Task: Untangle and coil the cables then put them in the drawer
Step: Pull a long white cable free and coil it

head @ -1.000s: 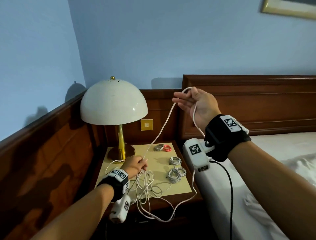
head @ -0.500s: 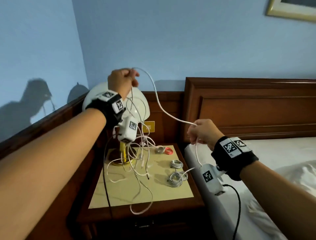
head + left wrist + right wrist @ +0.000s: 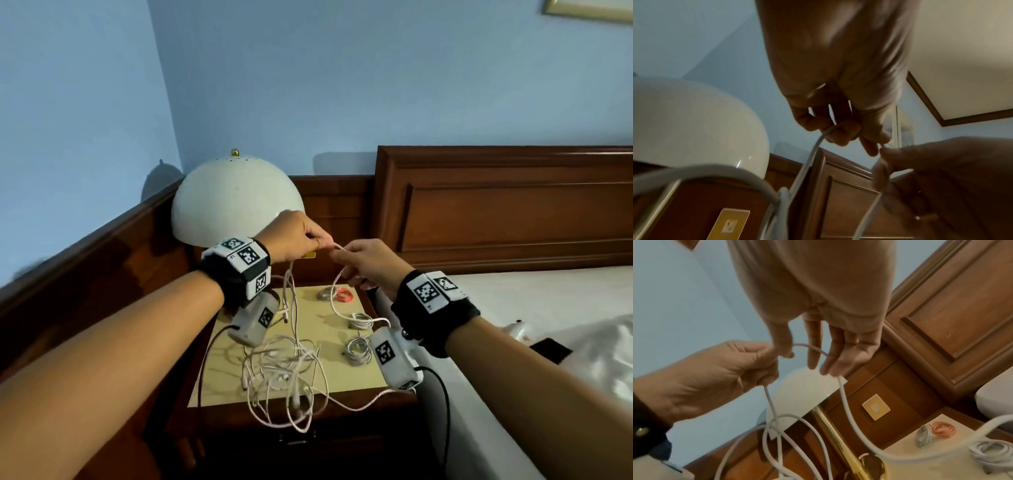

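Four coiled cables [image 3: 358, 350] lay on the worktop [image 3: 342, 380]: three grey, one red [image 3: 344, 295]. One tangled white cable [image 3: 287, 373] and one lamp [image 3: 236, 202] were present.

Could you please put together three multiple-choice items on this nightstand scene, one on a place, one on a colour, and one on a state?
1. Where does the tangled white cable mostly lie?
A. On the bed
B. On the front of the nightstand, loops hanging over its edge
C. On the lamp shade

2. What colour is the small coil at the back of the nightstand, beside a grey one?
A. Red
B. Green
C. Black

3. What are the two hands doing?
A. Both rest flat on the nightstand
B. Both hang idle
C. Both pinch one white strand, raised above the nightstand

Answers:
1 B, the heap sits near the front edge with loops drooping past it.
2 A, it looks red in the head view.
3 C, the left hand and right hand meet on the strand.
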Motion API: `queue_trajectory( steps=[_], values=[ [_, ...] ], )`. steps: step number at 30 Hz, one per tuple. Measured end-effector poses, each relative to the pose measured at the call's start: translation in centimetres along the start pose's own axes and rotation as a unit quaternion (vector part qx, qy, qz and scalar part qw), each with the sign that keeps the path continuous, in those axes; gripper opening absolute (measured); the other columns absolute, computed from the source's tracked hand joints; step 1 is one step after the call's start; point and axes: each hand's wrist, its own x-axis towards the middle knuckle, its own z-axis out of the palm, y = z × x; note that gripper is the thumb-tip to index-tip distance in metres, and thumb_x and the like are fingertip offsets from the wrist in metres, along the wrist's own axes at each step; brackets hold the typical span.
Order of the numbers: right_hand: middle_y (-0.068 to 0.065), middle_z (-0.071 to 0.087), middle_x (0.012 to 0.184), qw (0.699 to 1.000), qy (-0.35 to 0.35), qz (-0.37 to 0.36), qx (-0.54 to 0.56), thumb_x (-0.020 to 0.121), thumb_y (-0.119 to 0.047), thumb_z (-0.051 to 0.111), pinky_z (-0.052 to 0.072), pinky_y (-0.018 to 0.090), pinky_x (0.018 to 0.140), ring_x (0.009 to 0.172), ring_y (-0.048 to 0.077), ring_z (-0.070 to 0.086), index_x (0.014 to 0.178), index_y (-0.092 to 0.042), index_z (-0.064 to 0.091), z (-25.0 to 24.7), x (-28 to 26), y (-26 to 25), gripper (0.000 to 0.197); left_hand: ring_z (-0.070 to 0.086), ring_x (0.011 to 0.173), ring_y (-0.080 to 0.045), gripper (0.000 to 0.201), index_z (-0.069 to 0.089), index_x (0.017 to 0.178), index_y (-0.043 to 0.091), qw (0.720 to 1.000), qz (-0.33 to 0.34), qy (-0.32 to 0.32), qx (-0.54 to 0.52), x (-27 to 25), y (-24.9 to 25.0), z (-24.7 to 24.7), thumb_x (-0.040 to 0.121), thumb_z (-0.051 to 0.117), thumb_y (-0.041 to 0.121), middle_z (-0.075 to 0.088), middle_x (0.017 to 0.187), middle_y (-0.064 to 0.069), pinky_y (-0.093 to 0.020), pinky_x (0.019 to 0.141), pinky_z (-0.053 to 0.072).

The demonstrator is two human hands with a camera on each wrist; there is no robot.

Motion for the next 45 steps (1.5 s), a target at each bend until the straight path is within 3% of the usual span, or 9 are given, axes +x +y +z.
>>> queue_trajectory(
  steps=[4,10,16,22,26,31,36,41,45],
  values=[
    [0.007,0.046,0.050,0.999,0.028,-0.008,-0.023,0.094,-0.029,0.059,0.024,0.015,0.032,0.033,0.011,0.037,0.062,-0.009,0.051,0.6,-0.1,-0.1,0.039,0.066,0.073,-0.009,0.020,0.076,0.100,0.019,0.998,-0.027,-0.010,-0.050,-1.4,-1.2,1.6,0.086,0.068,0.031,0.075,0.088,-0.004,-0.013,0.063,0.047],
    [0.002,0.043,0.047,0.993,0.110,0.002,0.039,0.096,-0.023,0.053,0.023,0.018,0.036,0.037,0.014,0.033,0.057,-0.013,0.046,-0.7,0.1,-2.0,0.040,0.053,0.045,0.005,0.015,0.070,0.091,0.010,0.988,-0.100,-0.070,-0.094,-4.0,-4.3,5.7,0.095,0.056,0.012,0.061,0.062,0.010,-0.010,0.051,0.042],
    [0.003,0.045,0.046,0.957,0.235,-0.002,0.170,0.092,-0.017,0.051,0.027,0.020,0.040,0.041,0.016,0.036,0.057,-0.014,0.047,-4.1,-0.2,-3.3,0.036,0.064,0.070,-0.010,0.028,0.065,0.082,0.022,0.978,-0.153,-0.028,-0.138,-4.4,-7.3,6.5,0.100,0.046,0.014,0.065,0.061,0.004,-0.025,0.081,0.045],
    [0.003,0.041,0.048,0.991,0.123,0.035,0.027,0.098,-0.028,0.049,0.025,0.019,0.037,0.038,0.016,0.033,0.058,-0.014,0.044,-3.1,-1.3,-1.0,0.042,0.060,0.088,-0.011,0.014,0.064,0.105,0.020,0.969,-0.137,0.047,-0.201,-4.0,-4.9,6.1,0.092,0.061,0.023,0.065,0.094,0.002,-0.025,0.081,0.047],
    [0.002,0.043,0.049,0.992,0.039,0.005,-0.122,0.098,-0.024,0.050,0.028,0.017,0.035,0.029,0.006,0.037,0.058,-0.011,0.049,-1.0,-2.9,1.6,0.043,0.056,0.096,-0.012,0.039,0.050,0.117,0.025,0.895,-0.146,0.200,-0.372,-5.3,-1.8,6.8,0.085,0.069,0.013,0.055,0.111,0.002,-0.023,0.082,0.047],
    [-0.004,0.049,0.052,0.990,-0.028,0.002,-0.136,0.095,-0.032,0.056,0.037,0.018,0.051,0.049,0.009,0.045,0.054,-0.017,0.052,2.1,-5.0,6.0,0.043,0.058,0.103,0.003,0.034,0.050,0.128,0.023,0.902,-0.134,0.002,-0.411,-9.8,0.0,9.5,0.094,0.058,0.026,0.061,0.117,0.009,-0.009,0.081,0.045],
    [0.007,0.050,0.049,0.998,-0.048,-0.028,0.020,0.095,-0.026,0.059,0.044,0.029,0.052,0.046,0.019,0.049,0.054,-0.008,0.052,3.6,-7.1,9.3,0.046,0.059,0.072,-0.011,0.023,0.069,0.084,0.015,0.910,-0.183,-0.083,-0.363,-14.6,-2.2,12.4,0.097,0.053,0.025,0.060,0.064,0.006,-0.025,0.077,0.044],
    [-0.006,0.033,0.043,0.977,-0.048,0.022,0.208,0.088,-0.010,0.064,0.031,0.021,0.038,0.034,0.007,0.027,0.063,-0.009,0.046,4.5,-9.2,13.8,0.031,0.036,0.050,-0.012,0.027,0.057,0.069,0.009,0.796,-0.259,0.006,-0.547,-19.1,-4.4,11.3,0.088,0.050,0.027,0.041,0.051,0.008,-0.025,0.056,0.031],
    [-0.004,0.040,0.046,0.962,-0.023,0.075,0.263,0.076,-0.005,0.071,0.029,0.022,0.041,0.038,0.009,0.029,0.069,-0.010,0.052,6.6,-10.0,17.9,0.021,0.022,0.039,-0.005,0.034,0.054,0.067,0.018,0.663,-0.302,0.102,-0.677,-21.4,-6.6,10.7,0.095,0.043,0.031,0.026,0.051,0.008,-0.020,0.045,0.020]
  ],
)
